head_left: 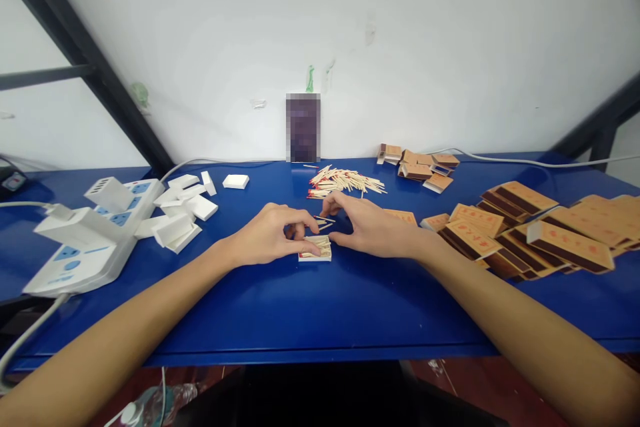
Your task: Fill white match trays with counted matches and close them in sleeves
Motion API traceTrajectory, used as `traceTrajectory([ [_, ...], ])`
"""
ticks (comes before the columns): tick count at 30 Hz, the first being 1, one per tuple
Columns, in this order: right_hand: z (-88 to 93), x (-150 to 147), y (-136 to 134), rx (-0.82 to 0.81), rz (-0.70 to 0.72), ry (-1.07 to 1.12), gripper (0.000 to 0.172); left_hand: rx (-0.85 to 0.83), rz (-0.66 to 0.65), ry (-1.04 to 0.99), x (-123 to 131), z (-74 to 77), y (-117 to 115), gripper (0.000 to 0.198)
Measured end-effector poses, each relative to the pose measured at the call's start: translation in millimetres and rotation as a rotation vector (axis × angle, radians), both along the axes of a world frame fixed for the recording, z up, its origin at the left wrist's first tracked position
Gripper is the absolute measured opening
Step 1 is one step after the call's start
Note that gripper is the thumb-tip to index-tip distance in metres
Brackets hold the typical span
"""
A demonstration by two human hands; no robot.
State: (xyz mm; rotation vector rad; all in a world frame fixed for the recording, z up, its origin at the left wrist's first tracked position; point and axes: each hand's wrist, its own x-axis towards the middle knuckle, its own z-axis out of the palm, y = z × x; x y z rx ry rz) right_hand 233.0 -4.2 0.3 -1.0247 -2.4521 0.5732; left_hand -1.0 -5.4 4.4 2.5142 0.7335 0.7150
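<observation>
A small white matchbox tray (320,251) with matches in it lies on the blue table (310,307). My left hand (270,235) pinches the tray's left side with thumb and fingers. My right hand (367,227) is curled just right of it, the thumb near the tray's corner and the fingertips closed on a few loose matches (324,219). A heap of red-tipped matches (345,181) lies just behind both hands.
White empty trays (183,210) lie at the left beside two white power strips (85,240). Orange matchbox sleeves (525,227) are piled at the right, more (420,167) at the back. A cable (525,161) runs along the back wall.
</observation>
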Motion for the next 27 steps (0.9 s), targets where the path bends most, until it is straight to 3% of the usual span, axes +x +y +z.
traceTrajectory([
  [7, -10.7, -7.6, 1.2, 0.076, 0.030, 0.022, 0.018, -0.068, 0.024, -0.044, 3.2, 1.4, -4.7, 0.022],
  [22, -20.6, -10.8, 10.3, 0.170, 0.010, 0.120, 0.020, 0.045, -0.038, 0.069, 1.1, 2.1, -1.2, 0.012],
  [27, -19.5, -9.4, 12.2, 0.134, 0.003, 0.117, 0.016, 0.038, -0.034, 0.108, 0.6, 3.7, -1.3, 0.009],
])
